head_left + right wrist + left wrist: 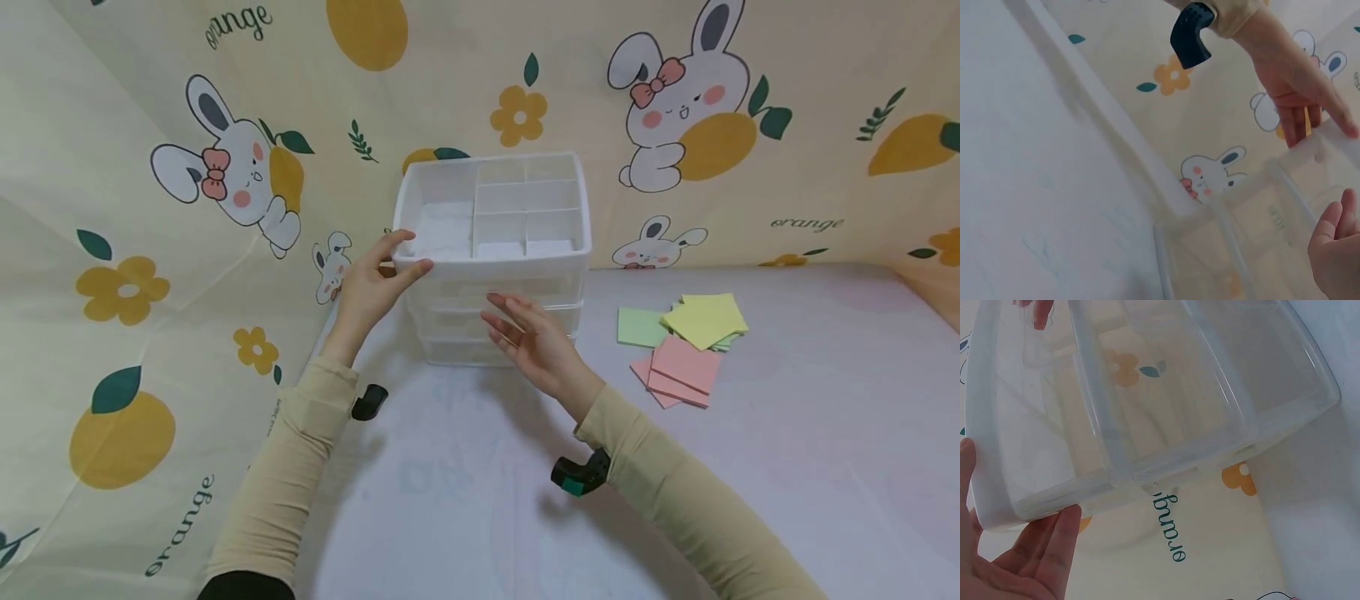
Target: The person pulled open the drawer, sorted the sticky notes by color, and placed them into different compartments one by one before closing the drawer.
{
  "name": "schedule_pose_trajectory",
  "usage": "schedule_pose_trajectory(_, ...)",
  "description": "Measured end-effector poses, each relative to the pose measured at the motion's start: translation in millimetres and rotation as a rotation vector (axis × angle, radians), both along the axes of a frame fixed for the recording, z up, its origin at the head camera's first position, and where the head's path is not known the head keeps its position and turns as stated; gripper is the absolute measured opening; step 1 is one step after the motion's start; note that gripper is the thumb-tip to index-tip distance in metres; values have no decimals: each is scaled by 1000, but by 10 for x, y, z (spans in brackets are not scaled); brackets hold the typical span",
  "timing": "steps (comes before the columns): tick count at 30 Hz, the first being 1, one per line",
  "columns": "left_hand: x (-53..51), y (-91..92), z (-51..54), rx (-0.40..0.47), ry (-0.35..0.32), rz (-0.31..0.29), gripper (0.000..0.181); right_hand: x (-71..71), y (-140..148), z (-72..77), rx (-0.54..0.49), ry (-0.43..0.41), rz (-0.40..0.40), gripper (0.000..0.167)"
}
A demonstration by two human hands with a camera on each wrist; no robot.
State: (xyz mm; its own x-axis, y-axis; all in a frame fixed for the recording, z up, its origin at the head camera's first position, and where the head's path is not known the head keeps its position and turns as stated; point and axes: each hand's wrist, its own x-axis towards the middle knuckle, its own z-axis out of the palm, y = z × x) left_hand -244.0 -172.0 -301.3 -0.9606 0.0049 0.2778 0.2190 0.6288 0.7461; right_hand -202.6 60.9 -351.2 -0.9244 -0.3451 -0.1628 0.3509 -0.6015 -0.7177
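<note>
A white plastic drawer organizer point(491, 265) with clear drawers and a divided top tray stands against the back wall. At its upper left corner my left hand point(375, 279) holds the rim, with the thumb on the front and other fingers along the side. The left wrist view shows those fingers point(1060, 550) against the side of the organizer point(1166, 456). In front of the drawers hovers my right hand point(536, 346), fingers loosely extended and nothing in it. In the right wrist view, the right hand point(1338, 256) is partly cut off by the edge.
Right of the organizer lie yellow sticky notes point(705, 321), green sticky notes point(640, 327) and pink sticky notes point(686, 367) in loose piles. A patterned cloth wall point(450, 100) with rabbits and oranges closes off the back and left. The table point(450, 500) is pale.
</note>
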Motion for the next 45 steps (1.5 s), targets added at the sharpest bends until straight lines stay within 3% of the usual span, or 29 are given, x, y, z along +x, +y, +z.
schedule_pose_trajectory(6, -1, 15, 7, 19, 9, 1, 56, 35, 3, 31, -55, -10, 9, 7)
schedule_pose_trajectory(13, -4, 26, 3, 24, 18, 1, 56, 64, -10, 49, -49, 3, 42, 41)
schedule_pose_trajectory(22, 4, 20, 7, 21, 11, 1, 57, 118, 21, 57, -79, -2, 85, 22)
schedule_pose_trajectory(32, 1, -14, 21, 15, -8, -19, 58, 273, 111, 87, -54, 38, 179, 52)
schedule_pose_trajectory(39, -13, -70, 17, 18, -29, -69, 59, 390, 178, 82, -46, 58, 237, 51)
schedule_pose_trajectory(45, -18, -108, 6, 16, -60, -73, 60, 499, 250, 86, -70, 120, 348, 53)
